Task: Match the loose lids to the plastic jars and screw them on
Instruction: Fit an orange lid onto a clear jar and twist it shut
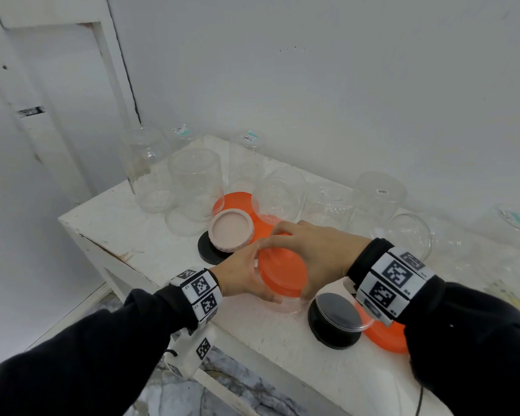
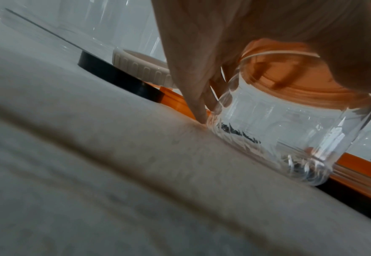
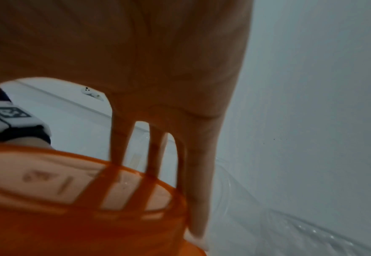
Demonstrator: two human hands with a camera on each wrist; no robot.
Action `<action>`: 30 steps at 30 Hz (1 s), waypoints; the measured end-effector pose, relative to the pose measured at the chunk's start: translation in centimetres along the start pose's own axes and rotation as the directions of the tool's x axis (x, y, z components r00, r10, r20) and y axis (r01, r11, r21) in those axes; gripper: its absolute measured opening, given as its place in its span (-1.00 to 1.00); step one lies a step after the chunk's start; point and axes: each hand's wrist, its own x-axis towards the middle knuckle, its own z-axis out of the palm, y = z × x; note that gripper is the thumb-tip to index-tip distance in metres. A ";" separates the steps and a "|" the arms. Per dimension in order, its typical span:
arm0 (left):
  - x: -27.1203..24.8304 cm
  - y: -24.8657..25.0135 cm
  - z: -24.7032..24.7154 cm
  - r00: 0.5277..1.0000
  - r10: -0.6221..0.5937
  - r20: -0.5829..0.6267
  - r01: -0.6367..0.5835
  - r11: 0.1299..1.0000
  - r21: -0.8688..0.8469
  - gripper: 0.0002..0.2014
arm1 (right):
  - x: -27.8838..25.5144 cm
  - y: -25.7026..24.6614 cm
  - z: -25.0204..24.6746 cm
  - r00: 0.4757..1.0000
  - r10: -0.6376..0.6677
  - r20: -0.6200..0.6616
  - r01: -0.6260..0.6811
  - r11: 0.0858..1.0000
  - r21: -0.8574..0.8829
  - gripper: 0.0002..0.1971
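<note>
A short clear plastic jar (image 2: 274, 131) stands on the white table near its front edge, with an orange lid (image 1: 281, 273) sitting on its mouth. My left hand (image 1: 246, 277) wraps the jar's side, fingers reaching down to the tabletop. My right hand (image 1: 309, 250) covers the orange lid (image 3: 87, 199) from above, fingers curled over its rim. A pink lid (image 1: 231, 230) lies on a black lid (image 1: 208, 249) just behind my left hand. Another black lid (image 1: 333, 321) with a clear disc on it lies in front of my right wrist.
Several clear empty jars (image 1: 195, 183) stand or lie along the wall behind the lids. More orange lids lie at the middle (image 1: 237, 201) and under my right wrist (image 1: 385, 334). The table edge (image 1: 108, 253) drops off at the left and front.
</note>
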 end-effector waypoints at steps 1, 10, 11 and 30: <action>0.0 0.0 0.0 1.000 0.001 -0.005 -0.001 1.000 0.006 -0.07 | 0.0 -0.1 0.0 1.000 0.018 -0.009 -0.018 1.000 -0.008 -0.02; 0.2 -0.4 0.2 1.000 -0.003 -0.020 0.005 0.998 0.061 0.11 | -0.3 -1.5 0.7 0.960 0.252 -0.121 -0.266 0.957 -0.115 -0.03; 0.2 -0.4 0.2 1.000 -0.008 -0.018 0.009 0.998 0.064 0.11 | -0.4 -1.4 0.7 0.965 0.241 -0.103 -0.252 0.962 -0.102 -0.03; 0.2 -0.4 0.4 1.000 0.015 -0.012 -0.014 0.999 0.034 0.05 | -0.7 -1.1 0.1 0.996 0.082 0.035 -0.082 0.996 0.014 -0.08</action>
